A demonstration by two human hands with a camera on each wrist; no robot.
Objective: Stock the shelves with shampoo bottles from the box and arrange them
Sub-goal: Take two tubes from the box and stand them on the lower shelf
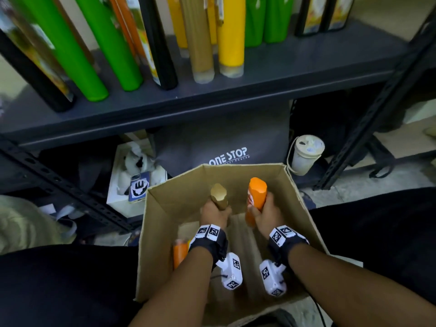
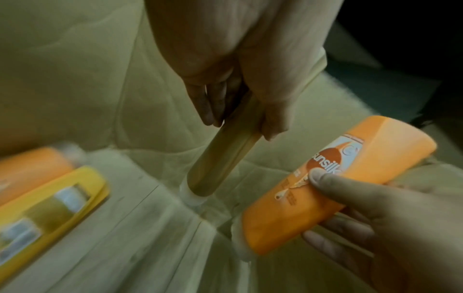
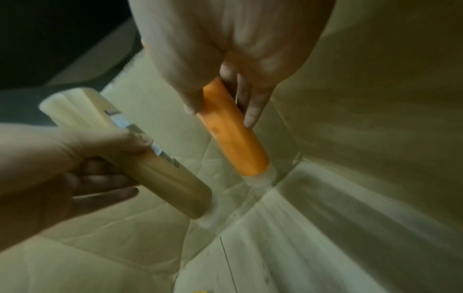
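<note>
Both hands are inside the open cardboard box (image 1: 165,201) on the floor. My left hand (image 1: 215,214) grips a tan shampoo bottle (image 1: 219,195), bottom end up; the same tan bottle (image 2: 225,156) points cap-down in the left wrist view. My right hand (image 1: 265,214) grips an orange shampoo bottle (image 1: 257,197), also bottom up, seen as the orange bottle (image 3: 233,136) in the right wrist view. Another orange bottle (image 1: 179,252) and a yellow bottle (image 2: 50,208) lie in the box's left side. The dark shelf (image 1: 212,97) above holds green, black, tan and yellow bottles.
Under the shelf stand a grey "ONE STOP" bag (image 1: 226,142), a white lidded tub (image 1: 306,153) and a white box of odds and ends (image 1: 134,171). Black perforated shelf posts (image 1: 368,119) run diagonally at right and left. My dark-clad legs flank the box.
</note>
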